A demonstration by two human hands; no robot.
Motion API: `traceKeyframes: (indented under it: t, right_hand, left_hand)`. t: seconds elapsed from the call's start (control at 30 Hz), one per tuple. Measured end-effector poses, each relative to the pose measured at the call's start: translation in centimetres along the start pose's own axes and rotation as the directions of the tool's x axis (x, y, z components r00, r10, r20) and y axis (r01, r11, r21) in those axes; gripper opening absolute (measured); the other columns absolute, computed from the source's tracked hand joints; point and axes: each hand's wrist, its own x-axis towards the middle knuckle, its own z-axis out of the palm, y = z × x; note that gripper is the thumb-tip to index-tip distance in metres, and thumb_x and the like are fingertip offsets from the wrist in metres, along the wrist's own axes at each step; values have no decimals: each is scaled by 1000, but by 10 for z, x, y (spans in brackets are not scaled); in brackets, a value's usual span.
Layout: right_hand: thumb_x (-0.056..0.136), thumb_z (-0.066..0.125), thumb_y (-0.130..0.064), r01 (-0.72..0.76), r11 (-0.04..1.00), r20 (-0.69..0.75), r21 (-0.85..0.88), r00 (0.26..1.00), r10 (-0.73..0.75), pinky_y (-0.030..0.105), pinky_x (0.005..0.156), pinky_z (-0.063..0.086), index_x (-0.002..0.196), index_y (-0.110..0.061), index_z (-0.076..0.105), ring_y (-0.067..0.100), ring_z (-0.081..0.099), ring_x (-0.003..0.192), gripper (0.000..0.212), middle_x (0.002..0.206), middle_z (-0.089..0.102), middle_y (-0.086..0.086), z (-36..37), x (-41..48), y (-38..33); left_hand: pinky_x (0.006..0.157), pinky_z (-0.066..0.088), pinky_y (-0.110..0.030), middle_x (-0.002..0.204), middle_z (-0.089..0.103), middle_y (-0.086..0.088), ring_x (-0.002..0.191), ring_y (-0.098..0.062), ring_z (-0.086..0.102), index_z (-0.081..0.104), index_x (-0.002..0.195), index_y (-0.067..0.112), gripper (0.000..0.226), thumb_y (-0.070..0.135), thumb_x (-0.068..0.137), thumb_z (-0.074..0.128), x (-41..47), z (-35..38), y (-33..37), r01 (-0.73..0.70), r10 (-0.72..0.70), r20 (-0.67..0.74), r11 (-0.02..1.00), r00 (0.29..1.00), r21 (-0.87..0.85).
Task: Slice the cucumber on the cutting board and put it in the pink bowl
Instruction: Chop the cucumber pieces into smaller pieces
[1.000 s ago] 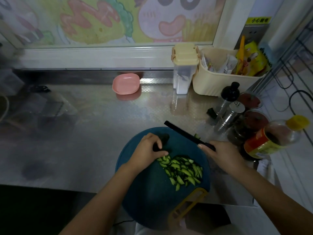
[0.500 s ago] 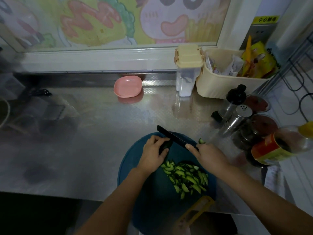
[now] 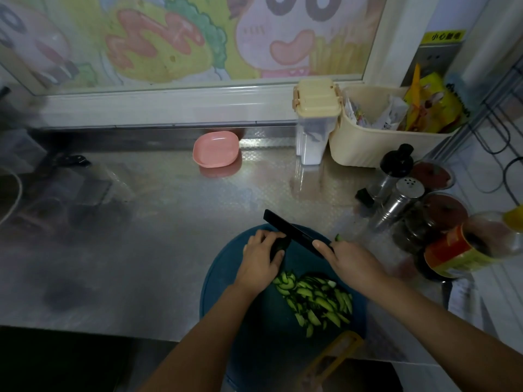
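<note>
A round dark-blue cutting board (image 3: 226,281) lies at the counter's near edge. On it sits a pile of green cucumber slices (image 3: 317,298). My left hand (image 3: 261,258) grips the dark uncut cucumber end (image 3: 278,247) at the board's far side. My right hand (image 3: 353,263) holds the handle of a black knife (image 3: 288,232), whose blade lies across the cucumber end just right of my left fingers. The pink bowl (image 3: 216,148) stands empty at the back of the counter, well apart from the board.
To the right stand a cream basket (image 3: 365,145), a lidded container (image 3: 314,123), shakers (image 3: 396,199), jars and a bottle (image 3: 464,247). A stray cucumber bit (image 3: 338,237) lies beside the board. A yellow handle (image 3: 336,355) pokes up at the board's near edge.
My right hand brought the knife leftward from the board's right edge onto the cucumber end. My left hand shifted from the slices up to the uncut end.
</note>
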Motion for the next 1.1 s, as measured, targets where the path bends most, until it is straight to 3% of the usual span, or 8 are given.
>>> traceKeyframes:
  t: [0.17,0.33,0.53,0.8,1.1]
  right_hand:
    - [95,33,-52,-38,984,70,174,997,26,31,54,35,50,-12,40,17,44,50,61,50,42,2,-1,9,7]
    - [95,30,-52,-2,995,78,97,997,-6,28,49,31,51,-12,41,16,43,47,60,50,42,2,-1,14,11]
    - [97,32,-51,12,1000,80,7,997,-12,31,52,34,54,-14,41,16,44,51,58,54,45,2,-3,17,3]
    - [98,32,-47,-8,997,65,75,998,4,20,43,25,50,-10,37,13,40,44,60,48,39,2,-1,11,19]
    - [94,30,-53,-13,991,31,135,999,9,21,45,31,49,-8,43,15,45,44,65,48,43,4,2,8,21]
  left_hand:
    - [93,30,-28,113,44,2,108,-15,40,51,127,27,34,23,93,55,0,0,0,21,-21,-8,1000,1000,-20]
    - [93,35,-33,103,39,5,104,-16,41,51,127,26,35,25,92,55,0,0,1,30,-30,-4,1000,1000,-3]
    - [93,35,-33,101,39,4,103,-17,42,51,127,25,35,24,93,55,0,-1,2,20,-20,-6,1000,1000,3]
    - [95,36,-35,95,39,4,99,-14,39,52,129,31,40,19,91,57,1,-1,2,42,-42,8,996,999,-81]
    - [93,37,-36,96,40,4,100,-15,40,53,125,25,35,20,91,57,0,-2,2,26,-27,-8,997,1000,-67]
